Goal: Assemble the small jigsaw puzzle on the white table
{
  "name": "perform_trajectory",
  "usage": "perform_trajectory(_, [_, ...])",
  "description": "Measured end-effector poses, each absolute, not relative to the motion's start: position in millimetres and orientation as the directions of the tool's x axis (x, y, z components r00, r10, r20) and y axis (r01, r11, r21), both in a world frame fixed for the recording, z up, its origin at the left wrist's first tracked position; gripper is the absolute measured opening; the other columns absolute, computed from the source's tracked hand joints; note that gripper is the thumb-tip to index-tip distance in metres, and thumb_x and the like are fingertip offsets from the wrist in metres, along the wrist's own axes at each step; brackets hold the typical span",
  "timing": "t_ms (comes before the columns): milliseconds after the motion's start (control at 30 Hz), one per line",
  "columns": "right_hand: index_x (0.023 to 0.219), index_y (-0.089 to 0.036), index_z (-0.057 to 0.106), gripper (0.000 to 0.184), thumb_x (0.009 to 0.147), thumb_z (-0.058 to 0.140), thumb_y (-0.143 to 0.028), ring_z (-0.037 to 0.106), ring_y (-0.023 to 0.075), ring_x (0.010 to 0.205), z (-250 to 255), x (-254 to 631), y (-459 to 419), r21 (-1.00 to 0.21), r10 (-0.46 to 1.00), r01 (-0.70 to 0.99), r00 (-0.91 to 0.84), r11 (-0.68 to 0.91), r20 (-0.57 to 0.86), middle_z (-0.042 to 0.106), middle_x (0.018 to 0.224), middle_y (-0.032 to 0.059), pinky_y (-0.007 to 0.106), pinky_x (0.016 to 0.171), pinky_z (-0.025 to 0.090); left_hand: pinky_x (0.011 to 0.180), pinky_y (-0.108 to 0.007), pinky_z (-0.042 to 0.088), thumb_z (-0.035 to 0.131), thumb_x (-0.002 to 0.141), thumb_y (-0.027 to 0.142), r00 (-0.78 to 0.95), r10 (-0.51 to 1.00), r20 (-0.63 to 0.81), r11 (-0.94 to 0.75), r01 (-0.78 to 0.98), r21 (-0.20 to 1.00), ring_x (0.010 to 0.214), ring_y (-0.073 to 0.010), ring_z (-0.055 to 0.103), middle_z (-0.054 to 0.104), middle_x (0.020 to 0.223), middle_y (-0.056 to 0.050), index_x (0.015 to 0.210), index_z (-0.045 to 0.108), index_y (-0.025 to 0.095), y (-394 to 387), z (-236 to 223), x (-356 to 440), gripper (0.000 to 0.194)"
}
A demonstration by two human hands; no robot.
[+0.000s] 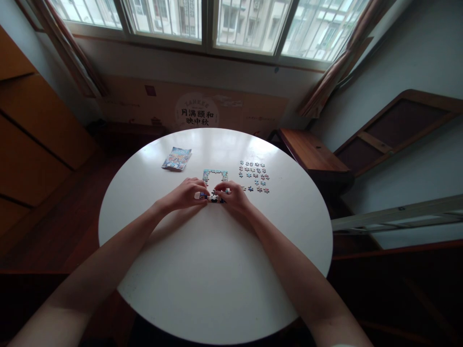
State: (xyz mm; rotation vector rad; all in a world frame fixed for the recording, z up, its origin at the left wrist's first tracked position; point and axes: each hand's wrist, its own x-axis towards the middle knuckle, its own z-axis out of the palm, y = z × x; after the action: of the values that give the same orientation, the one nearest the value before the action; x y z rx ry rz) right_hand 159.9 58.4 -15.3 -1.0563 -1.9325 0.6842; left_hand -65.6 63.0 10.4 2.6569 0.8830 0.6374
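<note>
A partly joined jigsaw puzzle [216, 171] lies flat on the white round table, its border pieces forming a rectangular ring with the tabletop showing inside. My left hand [188, 193] curls at the ring's lower left corner, thumb and fingers gripping its edge. From the other side my right hand [234, 195] pinches a small puzzle piece [214, 192] over the lower part of the ring. The fingers hide parts of both side borders, and the picture on the held piece is too small to make out.
Loose puzzle pieces [255, 169] lie in rough rows right of the ring. A colourful printed packet [177, 159] rests at the back left of the round table [217, 270]. Beyond the table's right edge stands a wooden bench [313, 152]; windows [246, 24] are behind.
</note>
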Motion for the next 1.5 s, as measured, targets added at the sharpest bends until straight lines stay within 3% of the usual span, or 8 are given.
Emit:
perform_trajectory(267, [0.084,-0.023,0.075,0.007,0.079,0.070,-0.023,0.058,0.0166,0.078,-14.1,161.2,56.7,-0.713,0.857,0.486,-0.376,0.506,0.352,0.070,0.074,0.0018,0.029,0.073,0.045,0.083,-0.032,0.044,0.067,0.082,0.035,0.717,0.624,0.309,-0.769,0.496,0.402,0.087,-0.0186,0.062,0.069,0.090,-0.003,0.090,0.075,0.028,63.5,8.3,-65.0,0.014])
perform_trajectory(700, [0.083,-0.022,0.075,0.006,0.080,0.070,-0.020,0.055,0.0194,0.086,-16.7,159.9,56.8,-0.593,0.816,0.561,-0.413,0.578,0.404,0.066,0.082,0.0040,0.033,0.084,0.042,0.081,-0.032,0.043,0.066,0.083,0.036,0.722,0.610,0.326,-0.781,0.480,0.398,0.084,-0.0179,0.061,0.068,0.089,-0.004,0.093,0.075,0.028,63.3,7.5,-62.7,0.015])
perform_trajectory(1233, [0.079,-0.022,0.073,0.008,0.078,0.067,-0.017,0.058,0.0185,0.086,-13.6,159.4,55.8,-0.634,0.831,0.537,-0.372,0.557,0.414,0.063,0.083,0.0037,0.033,0.084,0.045,0.086,-0.034,0.042,0.064,0.087,0.037,0.737,0.600,0.312,-0.795,0.507,0.333,0.093,-0.0199,0.055,0.066,0.096,-0.004,0.100,0.076,0.033,59.2,5.5,-60.9,0.018])
perform_trajectory(1367, [0.089,-0.020,0.071,0.015,0.083,0.058,-0.017,0.059,0.0150,0.074,-12.2,162.3,59.4,-0.715,0.854,0.469,-0.234,0.518,0.465,0.063,0.083,0.0034,0.030,0.073,0.048,0.085,-0.035,0.043,0.061,0.088,0.034,0.649,0.657,0.384,-0.754,0.563,0.339,0.091,-0.0199,0.057,0.067,0.096,-0.005,0.106,0.073,0.028,61.8,8.8,-62.0,0.023])
perform_trajectory(1500, [0.092,-0.019,0.071,0.019,0.085,0.054,-0.015,0.059,0.0157,0.073,-13.6,166.6,63.2,-0.689,0.860,0.533,-0.169,0.491,0.482,0.064,0.085,0.0050,0.031,0.073,0.048,0.082,-0.037,0.045,0.059,0.088,0.030,0.476,0.761,0.441,-0.638,0.674,0.372,0.086,-0.0200,0.059,0.066,0.093,-0.005,0.115,0.069,0.024,66.6,7.3,-64.2,0.029])
